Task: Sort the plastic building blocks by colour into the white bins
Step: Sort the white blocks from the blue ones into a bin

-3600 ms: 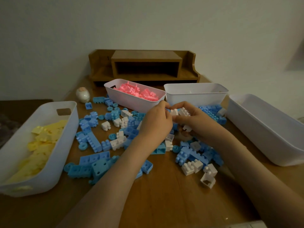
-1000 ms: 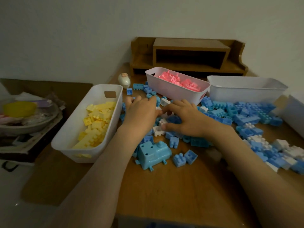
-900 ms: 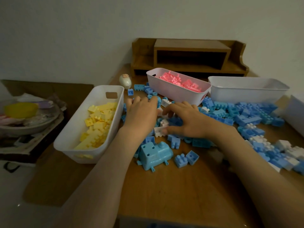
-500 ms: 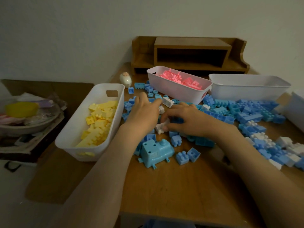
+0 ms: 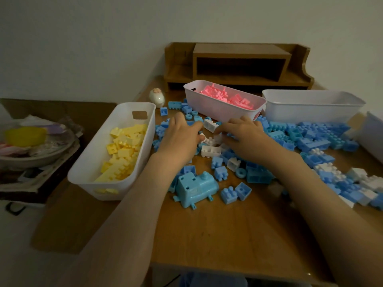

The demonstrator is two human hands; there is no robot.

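Starting at the table's (image 5: 228, 235) near edge: bare wood, then a big blue train-shaped block (image 5: 196, 188) and small blue blocks (image 5: 236, 192), all loose. Mid-table, the left hand (image 5: 180, 139) and right hand (image 5: 246, 137) lie palm-down, fingers bent over white blocks (image 5: 210, 151) mixed into blue. Can't tell if either hand has a piece pinched, since the fingertips are hidden. Main risk: grabbing blind from a mixed heap lifts blue stuck to white, so the wrong colour gets binned. Low forearms could also shove loose pieces off the near edge. The yellow bin (image 5: 87, 160) sits right at the left edge, so an elbow nudge could tip it. The pink bin (image 5: 219, 111) and white bin (image 5: 310, 109) stand toward the far edge, and a careless reach could drop pieces short.
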